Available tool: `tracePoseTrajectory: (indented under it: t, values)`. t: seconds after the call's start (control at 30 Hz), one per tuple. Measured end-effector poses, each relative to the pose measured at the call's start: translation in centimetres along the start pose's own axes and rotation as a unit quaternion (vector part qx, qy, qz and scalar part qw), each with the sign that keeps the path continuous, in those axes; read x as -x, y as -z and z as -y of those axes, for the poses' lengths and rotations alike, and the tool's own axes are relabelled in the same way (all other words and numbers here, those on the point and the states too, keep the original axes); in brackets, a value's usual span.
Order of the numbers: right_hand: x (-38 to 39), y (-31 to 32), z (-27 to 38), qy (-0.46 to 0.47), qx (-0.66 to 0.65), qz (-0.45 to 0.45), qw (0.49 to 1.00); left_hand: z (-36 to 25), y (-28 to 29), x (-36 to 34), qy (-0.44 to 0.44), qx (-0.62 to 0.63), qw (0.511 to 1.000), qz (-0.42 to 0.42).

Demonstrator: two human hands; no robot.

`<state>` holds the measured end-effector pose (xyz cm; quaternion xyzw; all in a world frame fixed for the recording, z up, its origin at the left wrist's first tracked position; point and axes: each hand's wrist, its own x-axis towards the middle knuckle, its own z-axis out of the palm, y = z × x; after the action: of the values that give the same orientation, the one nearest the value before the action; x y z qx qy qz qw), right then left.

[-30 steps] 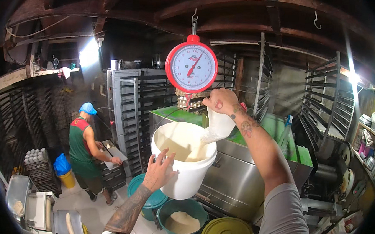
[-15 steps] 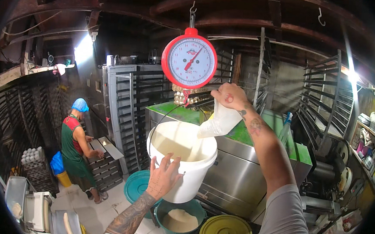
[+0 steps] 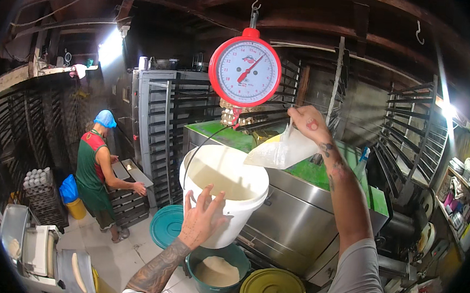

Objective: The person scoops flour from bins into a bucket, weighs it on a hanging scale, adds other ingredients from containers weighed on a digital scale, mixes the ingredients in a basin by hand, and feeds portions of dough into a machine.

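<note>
Gripping white scoop [image 3: 282, 152] in right hand [image 3: 310, 123] over right side of white bucket [image 3: 241, 215], slung beneath red dial scale [image 3: 231, 65]. Found pour stopped since a second ago, needle [image 3: 243, 77] farther clockwise: judged heavier, perhaps pausing to check. Holding left hand [image 3: 201, 218] spread at bucket's front; cannot tell if touching.

L hand [image 3: 202, 218] splayed, R hand [image 3: 310, 123] up & curled.

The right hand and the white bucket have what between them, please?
A white scoop, held in the right hand, lies between it and the white bucket, as the head view shows.
</note>
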<state>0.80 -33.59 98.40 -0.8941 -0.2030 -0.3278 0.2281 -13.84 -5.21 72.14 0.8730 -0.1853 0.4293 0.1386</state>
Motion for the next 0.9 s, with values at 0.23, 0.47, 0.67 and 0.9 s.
tracePoseTrajectory:
  t: [0.23,0.47,0.67,0.9]
  values:
    - [-0.6,-0.7,4.2,0.016,0.071,0.017,0.997,0.4,0.0,0.0,-0.005,-0.003,1.000,-0.013]
    - [1.1,0.4,1.7,0.034,0.082,-0.020,0.996,-0.2,-0.5,-0.2,-0.014,-0.021,1.000,-0.014]
    - [6.0,1.8,-4.7,-0.065,-0.082,-0.067,0.992,-2.4,-0.5,1.3,0.027,0.001,0.999,-0.044]
    - [16.9,-7.2,-21.6,-0.065,-0.104,-0.168,0.978,2.3,-6.5,9.1,0.085,0.153,0.947,-0.268]
